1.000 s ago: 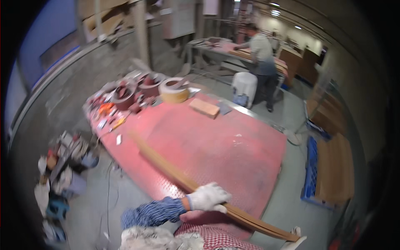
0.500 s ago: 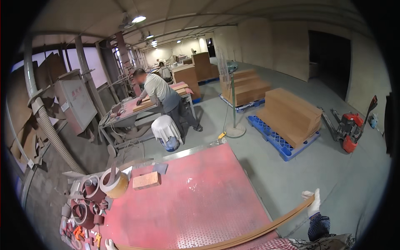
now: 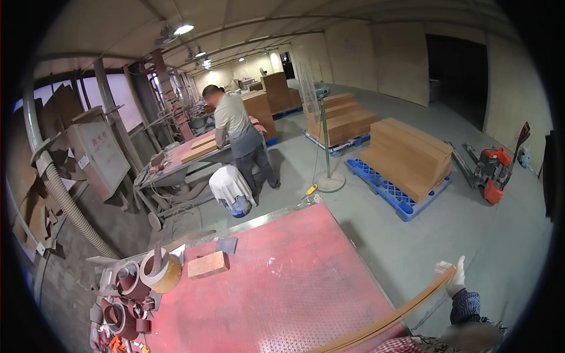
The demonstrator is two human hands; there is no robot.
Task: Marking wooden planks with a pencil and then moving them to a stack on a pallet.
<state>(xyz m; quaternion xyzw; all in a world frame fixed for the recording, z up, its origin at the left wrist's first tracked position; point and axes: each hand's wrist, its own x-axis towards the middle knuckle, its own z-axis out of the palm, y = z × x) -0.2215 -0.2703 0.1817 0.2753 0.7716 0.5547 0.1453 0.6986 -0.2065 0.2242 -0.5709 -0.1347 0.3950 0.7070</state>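
My right hand [image 3: 452,277], in a white knitted glove, grips the far end of long, thin wooden strips [image 3: 397,317]. They look like two or more lying together, and slant from the lower edge up to the right. Their nearer end runs out of the picture. Beneath them spreads the red, dimpled top of a worktable [image 3: 276,276]; the hand itself is beyond the table's right edge. My left hand does not show. A light wooden block [image 3: 208,265] lies on the table's far left part, beside a flat grey pad [image 3: 226,245].
Rolls of abrasive-looking material [image 3: 126,279] and a yellowish ring-shaped roll [image 3: 162,272] crowd the table's left edge. Beyond are a cloth-covered stool [image 3: 231,183], a stand fan [image 3: 327,135], stacked boards on a blue pallet [image 3: 381,189] and a red pallet jack [image 3: 493,173]. A co-worker [image 3: 238,129] stands at another bench.
The strips and my right hand have shifted slightly right; my left hand has left the view. The co-worker has straightened up from leaning over the bench. The view has turned a little.
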